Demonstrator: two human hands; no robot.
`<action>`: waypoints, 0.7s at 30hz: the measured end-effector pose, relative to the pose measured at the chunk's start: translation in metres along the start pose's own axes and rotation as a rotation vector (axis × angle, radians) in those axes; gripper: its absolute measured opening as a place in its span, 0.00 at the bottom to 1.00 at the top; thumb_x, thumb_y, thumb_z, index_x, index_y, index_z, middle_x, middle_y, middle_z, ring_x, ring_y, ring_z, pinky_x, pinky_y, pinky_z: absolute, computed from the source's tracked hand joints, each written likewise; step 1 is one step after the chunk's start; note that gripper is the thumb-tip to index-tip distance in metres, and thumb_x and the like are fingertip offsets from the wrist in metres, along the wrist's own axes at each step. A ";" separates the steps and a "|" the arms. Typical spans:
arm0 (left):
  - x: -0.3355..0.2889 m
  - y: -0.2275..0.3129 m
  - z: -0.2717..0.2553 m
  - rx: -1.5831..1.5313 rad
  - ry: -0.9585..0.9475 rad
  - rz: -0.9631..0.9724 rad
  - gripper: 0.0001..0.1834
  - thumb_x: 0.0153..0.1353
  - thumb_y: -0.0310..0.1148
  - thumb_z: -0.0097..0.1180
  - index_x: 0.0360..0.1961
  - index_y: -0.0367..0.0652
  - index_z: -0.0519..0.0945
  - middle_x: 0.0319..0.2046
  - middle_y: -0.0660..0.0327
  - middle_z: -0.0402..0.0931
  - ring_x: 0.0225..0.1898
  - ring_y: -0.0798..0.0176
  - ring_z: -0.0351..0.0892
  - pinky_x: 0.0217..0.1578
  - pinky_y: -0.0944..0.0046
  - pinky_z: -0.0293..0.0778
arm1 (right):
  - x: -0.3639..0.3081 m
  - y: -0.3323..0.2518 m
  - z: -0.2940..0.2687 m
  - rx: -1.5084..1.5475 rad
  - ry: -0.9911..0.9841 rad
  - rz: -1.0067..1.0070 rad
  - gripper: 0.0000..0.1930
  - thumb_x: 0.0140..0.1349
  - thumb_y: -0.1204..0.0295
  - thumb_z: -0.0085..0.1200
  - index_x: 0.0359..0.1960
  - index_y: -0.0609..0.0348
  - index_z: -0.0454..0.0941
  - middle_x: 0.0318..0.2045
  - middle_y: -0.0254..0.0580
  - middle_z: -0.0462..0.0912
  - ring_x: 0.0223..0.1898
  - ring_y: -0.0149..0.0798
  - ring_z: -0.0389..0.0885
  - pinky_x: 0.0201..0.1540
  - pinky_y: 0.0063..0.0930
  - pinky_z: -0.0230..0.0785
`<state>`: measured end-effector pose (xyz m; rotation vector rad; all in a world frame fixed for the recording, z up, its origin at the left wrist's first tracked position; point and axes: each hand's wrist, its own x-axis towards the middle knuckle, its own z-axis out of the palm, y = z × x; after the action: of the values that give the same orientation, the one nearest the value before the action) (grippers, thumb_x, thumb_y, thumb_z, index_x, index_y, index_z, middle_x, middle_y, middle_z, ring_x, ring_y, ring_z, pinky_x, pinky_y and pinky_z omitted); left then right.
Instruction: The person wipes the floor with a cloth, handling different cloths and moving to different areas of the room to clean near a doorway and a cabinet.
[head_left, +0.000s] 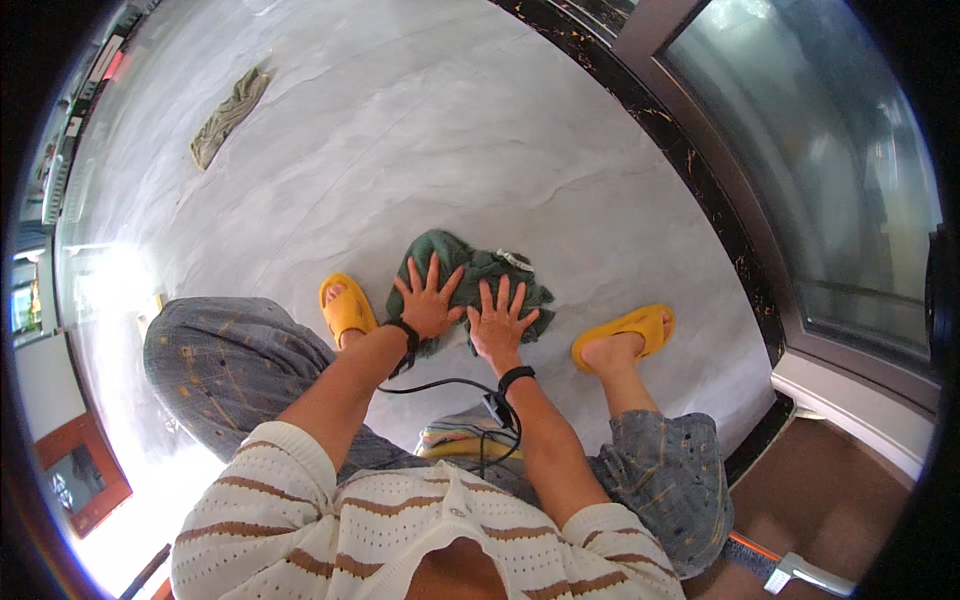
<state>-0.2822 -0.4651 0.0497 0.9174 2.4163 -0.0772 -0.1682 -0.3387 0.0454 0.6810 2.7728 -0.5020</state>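
Observation:
A crumpled dark green cloth (440, 249) lies on the shiny grey floor between my feet. My left hand (429, 302) presses on its left part with the fingers spread. Close beside it, my right hand (498, 318) rests on the cloth's near right part, fingers spread as well. Both palms face down, and neither hand grips the fabric. A pale tag or edging (516, 260) shows at the cloth's far right edge. Black bands circle both wrists, and a black cable (440, 382) runs between them.
Yellow slippers (346, 308) are on my feet, either side of the cloth. Another crumpled olive cloth (229, 118) lies at the far left. A dark-framed glass door (800, 170) and black stone border (690, 180) bound the right side. A striped thing (470, 440) sits below my wrists.

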 end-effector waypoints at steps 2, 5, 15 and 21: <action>0.042 0.006 -0.028 0.098 0.040 0.124 0.44 0.62 0.66 0.46 0.75 0.72 0.46 0.75 0.48 0.25 0.71 0.21 0.26 0.56 0.13 0.37 | 0.029 0.009 -0.007 0.005 0.040 0.090 0.30 0.68 0.48 0.46 0.70 0.37 0.58 0.74 0.44 0.45 0.74 0.61 0.35 0.58 0.84 0.39; 0.113 0.027 -0.079 0.164 0.009 0.201 0.43 0.62 0.67 0.45 0.75 0.74 0.44 0.76 0.52 0.26 0.72 0.25 0.27 0.58 0.15 0.37 | 0.088 0.027 -0.030 0.003 0.125 0.217 0.29 0.69 0.49 0.43 0.70 0.37 0.57 0.74 0.44 0.45 0.74 0.62 0.36 0.59 0.84 0.39; 0.322 0.084 -0.166 0.170 0.352 0.355 0.40 0.62 0.68 0.44 0.73 0.74 0.52 0.76 0.56 0.34 0.73 0.30 0.37 0.58 0.18 0.45 | 0.281 0.124 -0.108 -0.132 0.303 0.321 0.28 0.71 0.49 0.37 0.71 0.38 0.55 0.73 0.46 0.46 0.73 0.61 0.38 0.60 0.83 0.37; 0.434 0.106 -0.209 0.172 0.508 0.360 0.37 0.63 0.67 0.44 0.72 0.77 0.55 0.76 0.60 0.42 0.73 0.35 0.41 0.60 0.21 0.44 | 0.389 0.157 -0.159 -0.169 0.270 0.398 0.29 0.72 0.46 0.33 0.72 0.38 0.53 0.73 0.47 0.47 0.73 0.63 0.42 0.60 0.84 0.41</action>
<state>-0.5819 -0.0748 0.0185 1.5988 2.6740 0.0949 -0.4515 0.0091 0.0271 1.2996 2.7619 -0.0974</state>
